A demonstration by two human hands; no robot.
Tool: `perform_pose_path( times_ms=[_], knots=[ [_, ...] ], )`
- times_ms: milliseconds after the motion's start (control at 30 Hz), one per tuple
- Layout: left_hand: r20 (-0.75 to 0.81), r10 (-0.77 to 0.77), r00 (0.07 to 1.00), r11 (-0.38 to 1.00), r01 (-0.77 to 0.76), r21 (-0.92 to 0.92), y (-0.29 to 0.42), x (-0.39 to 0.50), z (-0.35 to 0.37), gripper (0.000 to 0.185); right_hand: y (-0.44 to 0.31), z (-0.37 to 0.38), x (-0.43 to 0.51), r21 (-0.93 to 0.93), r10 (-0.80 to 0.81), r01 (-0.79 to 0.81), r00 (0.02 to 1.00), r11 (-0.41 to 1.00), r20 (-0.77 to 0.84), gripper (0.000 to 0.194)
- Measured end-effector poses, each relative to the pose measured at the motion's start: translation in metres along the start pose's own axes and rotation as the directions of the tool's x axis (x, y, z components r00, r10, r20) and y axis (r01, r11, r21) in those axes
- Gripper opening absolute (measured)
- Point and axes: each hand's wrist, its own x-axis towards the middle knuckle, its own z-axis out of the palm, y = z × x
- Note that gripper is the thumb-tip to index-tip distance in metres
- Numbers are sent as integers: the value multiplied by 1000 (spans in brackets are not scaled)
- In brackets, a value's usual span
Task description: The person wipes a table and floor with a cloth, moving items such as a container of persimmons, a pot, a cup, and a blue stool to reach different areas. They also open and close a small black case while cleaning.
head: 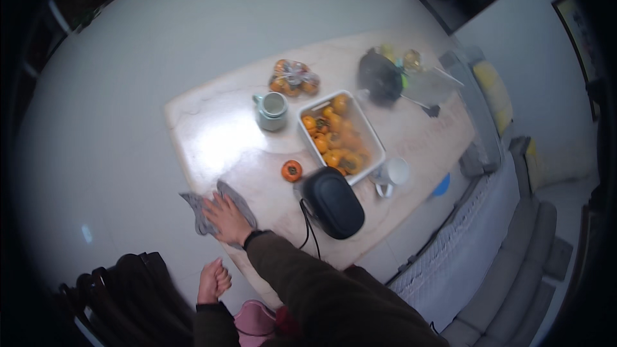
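My right hand [226,218] lies flat with its fingers apart on a grey cloth [241,201] at the near left edge of the marble-patterned table [270,154]. Part of the cloth hangs past the edge. Lower down, my left hand [214,280] is curled into a fist beside the table, and nothing shows in it. A single persimmon [291,171] sits right of the cloth. Next to it stands a black rounded appliance [333,203] with a cord. Behind the appliance, a white plastic basket [373,142] holds several orange persimmons [332,142].
A pale green jug [272,112] and bagged persimmons [294,78] stand farther back. A white mug [393,172] is right of the basket; a black plastic bag [380,77] lies beyond. A dark wooden chair [130,299] and a pink object [254,323] are near me.
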Motion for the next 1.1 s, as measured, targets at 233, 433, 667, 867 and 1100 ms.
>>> perform_pose_path(
  times_ms=[233, 433, 667, 867, 1100],
  knots=[
    [304, -13, 953, 879, 156, -451, -61, -178, 11, 41, -80, 42, -273, 52, -175, 167, 948, 985, 265, 18],
    [-137, -127, 982, 956, 84, -281, -63, -202, 112, 31, -43, -15, -401, -19, 260, -334, 694, 943, 671, 21],
    [406, -100, 908, 873, 276, -401, -95, -149, 292, 48, 41, -126, -535, 179, 876, -936, 348, 303, 333, 27],
    [728, -73, 682, 774, 499, -389, -165, -130, 525, 41, 104, -191, -687, 748, 999, -663, -51, -35, 2, 31],
    [800, -128, 586, 770, 567, -292, -260, -104, 705, 46, 130, -224, -852, 997, 868, -80, -496, -13, -28, 37]
  ],
)
